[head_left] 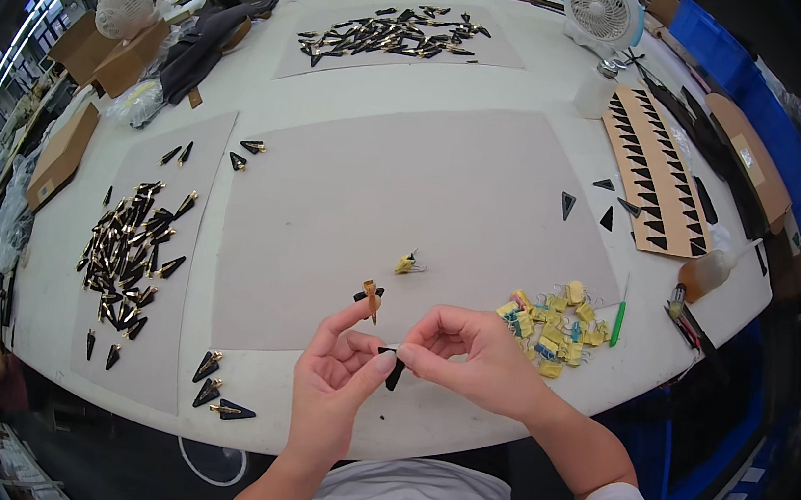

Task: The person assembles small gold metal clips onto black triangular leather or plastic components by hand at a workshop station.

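Note:
A small black triangular piece (pixel 394 377) is pinched between my two hands near the front edge of the table. The thumb of my left hand (pixel 333 391) presses on its top edge. My right hand (pixel 472 357) grips the same piece at its right corner, thumb and fingertips together. At my raised left index fingertip is a tan and gold wrap or strip (pixel 372 296), with something dark beside it; I cannot tell how it is fastened. Just beyond lies a yellow-wrapped binder clip (pixel 406 264). Several similar yellow-wrapped clips (pixel 564 333) are heaped right of my right hand.
Black-and-gold pointed pieces lie in a left pile (pixel 129 249) and a far pile (pixel 395 34). On the right are a card of black triangles (pixel 660 181), a green-handled tool (pixel 618 324), an amber bottle (pixel 707 273) and pliers (pixel 684 322). A fan (pixel 601 9) stands behind.

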Demonstrator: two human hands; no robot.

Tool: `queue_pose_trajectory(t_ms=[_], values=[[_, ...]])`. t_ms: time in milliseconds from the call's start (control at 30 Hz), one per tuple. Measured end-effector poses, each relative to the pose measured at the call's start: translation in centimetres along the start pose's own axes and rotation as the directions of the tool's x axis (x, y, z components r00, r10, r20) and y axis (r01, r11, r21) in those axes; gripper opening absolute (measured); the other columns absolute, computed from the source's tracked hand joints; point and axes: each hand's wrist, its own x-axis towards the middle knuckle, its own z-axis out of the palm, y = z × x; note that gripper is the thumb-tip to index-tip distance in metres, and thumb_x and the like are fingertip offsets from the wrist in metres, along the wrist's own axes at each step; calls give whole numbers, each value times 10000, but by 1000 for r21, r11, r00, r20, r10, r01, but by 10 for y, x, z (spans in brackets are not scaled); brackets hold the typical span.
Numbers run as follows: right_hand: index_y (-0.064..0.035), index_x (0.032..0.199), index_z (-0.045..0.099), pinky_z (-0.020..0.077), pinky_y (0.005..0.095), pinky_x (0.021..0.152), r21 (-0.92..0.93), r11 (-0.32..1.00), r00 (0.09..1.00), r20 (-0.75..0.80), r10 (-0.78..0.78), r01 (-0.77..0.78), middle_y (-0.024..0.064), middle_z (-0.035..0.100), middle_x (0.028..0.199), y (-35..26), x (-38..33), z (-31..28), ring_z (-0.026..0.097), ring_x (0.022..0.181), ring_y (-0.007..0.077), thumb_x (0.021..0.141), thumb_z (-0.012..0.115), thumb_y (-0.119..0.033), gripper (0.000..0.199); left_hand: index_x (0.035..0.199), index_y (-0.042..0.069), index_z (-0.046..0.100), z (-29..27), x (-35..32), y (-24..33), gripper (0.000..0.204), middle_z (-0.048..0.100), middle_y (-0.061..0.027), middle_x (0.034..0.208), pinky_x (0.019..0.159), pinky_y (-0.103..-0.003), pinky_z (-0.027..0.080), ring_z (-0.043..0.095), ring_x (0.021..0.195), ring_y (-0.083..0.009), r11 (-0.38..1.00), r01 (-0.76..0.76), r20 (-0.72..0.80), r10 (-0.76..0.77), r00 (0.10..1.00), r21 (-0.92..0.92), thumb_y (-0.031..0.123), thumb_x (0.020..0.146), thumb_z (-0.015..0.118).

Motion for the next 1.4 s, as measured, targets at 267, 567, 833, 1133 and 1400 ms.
queue_pose_trajectory(t_ms=[267, 567, 833, 1133, 1400], values=[[13, 973, 640, 520, 222, 741, 218, 973, 997, 26, 74, -78, 20, 660, 858, 6, -1, -1, 619, 784, 54, 906, 639, -99, 130, 1348, -3, 482, 2, 1, -1, 515, 630, -37, 940, 803, -225, 499, 624, 889, -88, 999, 39, 16, -38, 999, -29, -27, 868, 669], [6, 921, 627, 493, 213, 682, 33, 999, 1000, 21, 3, -4, -11, 634, 815, 10, 3, 0, 576, 714, 40, 877, 643, -86, 103, 1335, -6, 495, 4, -1, -2, 505, 631, -47, 939, 828, -223, 505, 627, 895, -91, 1000, 2, 0, -2, 1000, 15, -43, 860, 664], [12, 951, 653, 504, 210, 712, 129, 991, 998, -52, 43, -36, 1, 653, 808, 10, 0, -4, 612, 750, 55, 889, 631, -102, 132, 1331, -14, 490, 4, -1, 1, 491, 634, -50, 919, 827, -273, 509, 632, 871, -129, 997, 73, -15, -73, 997, -5, -11, 864, 644], [2, 941, 636, 512, 223, 764, -22, 999, 998, 41, 40, -39, 6, 652, 857, 7, 0, -3, 628, 805, 76, 892, 628, -83, 99, 1337, -15, 474, 2, -1, -3, 489, 655, -70, 930, 825, -279, 509, 638, 887, -140, 995, 100, 8, -99, 995, -12, 0, 876, 637], [6, 979, 632, 526, 226, 770, 142, 989, 999, 6, 47, -47, 20, 652, 869, 9, -1, -4, 633, 817, 72, 898, 616, -75, 116, 1332, -12, 478, 6, -1, 2, 488, 669, -84, 951, 818, -275, 513, 647, 885, -141, 975, 193, 26, -191, 981, -113, 12, 876, 650]])
